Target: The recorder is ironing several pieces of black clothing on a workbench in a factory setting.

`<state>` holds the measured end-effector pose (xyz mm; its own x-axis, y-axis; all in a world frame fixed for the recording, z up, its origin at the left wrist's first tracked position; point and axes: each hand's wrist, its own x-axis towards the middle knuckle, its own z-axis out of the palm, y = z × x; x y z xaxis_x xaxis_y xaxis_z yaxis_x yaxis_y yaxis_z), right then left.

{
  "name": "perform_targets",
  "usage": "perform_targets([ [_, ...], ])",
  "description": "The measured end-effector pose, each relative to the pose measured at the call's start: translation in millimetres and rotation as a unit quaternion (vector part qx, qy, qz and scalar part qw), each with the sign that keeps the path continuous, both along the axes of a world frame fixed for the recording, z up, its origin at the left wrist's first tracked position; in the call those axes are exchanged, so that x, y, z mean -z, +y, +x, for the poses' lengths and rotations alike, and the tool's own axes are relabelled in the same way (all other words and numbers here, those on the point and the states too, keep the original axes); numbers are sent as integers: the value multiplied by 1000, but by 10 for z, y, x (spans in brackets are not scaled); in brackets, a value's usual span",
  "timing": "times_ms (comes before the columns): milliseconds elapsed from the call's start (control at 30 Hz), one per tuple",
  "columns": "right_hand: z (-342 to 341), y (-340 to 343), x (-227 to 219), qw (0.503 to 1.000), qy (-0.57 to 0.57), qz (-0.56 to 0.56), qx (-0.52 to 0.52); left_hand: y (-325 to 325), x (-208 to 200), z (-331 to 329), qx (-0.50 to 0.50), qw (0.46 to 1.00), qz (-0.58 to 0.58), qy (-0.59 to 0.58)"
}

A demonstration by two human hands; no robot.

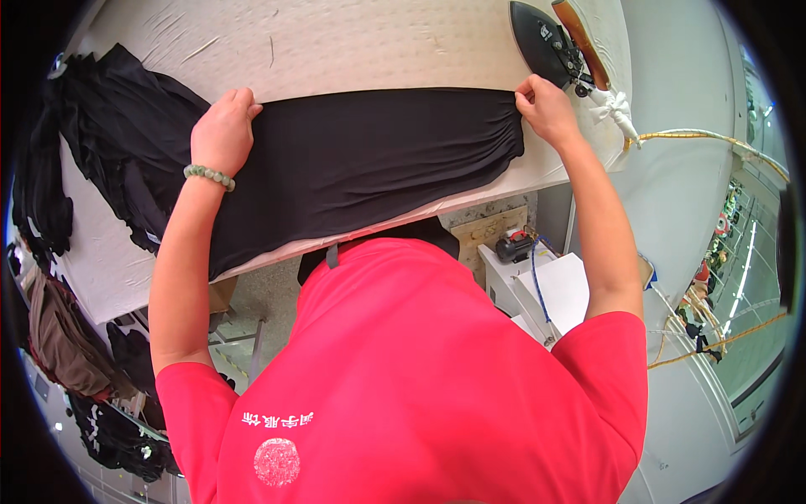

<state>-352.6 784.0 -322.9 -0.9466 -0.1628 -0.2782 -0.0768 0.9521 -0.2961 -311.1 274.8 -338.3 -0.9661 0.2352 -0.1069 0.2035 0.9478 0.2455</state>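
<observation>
A black garment [378,151] lies flat across the padded table in front of me, a long straight panel of it gathered into puckers at its right end. My left hand [224,133], with a green bead bracelet at the wrist, is closed on its far edge toward the left. At the far right corner, beside the gathered end, my right hand [546,109] pinches the cloth between thumb and fingers. Just beyond that hand rests a black iron [541,44] with a wooden handle [581,42]. More black cloth [126,118] lies bunched left of my left hand.
The pale table cover [353,46] is wrinkled. A white cloth-wrapped hose joint [613,111] and a yellowish hose [697,134] run off to the right. Brown and dark garments [71,336] hang at the lower left. Below the table's edge is a small motor [514,246].
</observation>
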Motion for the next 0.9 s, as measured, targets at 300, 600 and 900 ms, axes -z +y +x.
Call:
perform_targets([
  [300, -195, 33, -5, 998, -16, 9, -52, 142, 1, -14, -81, 994, -74, -22],
  [600, -334, 32, -109, 993, -58, 40, -99, 2648, -31, 290, 85, 975, 110, 172],
  [900, -432, 37, -131, 983, -79, 63, -151, 3422, -28, 482, -39, 994, 100, 4],
])
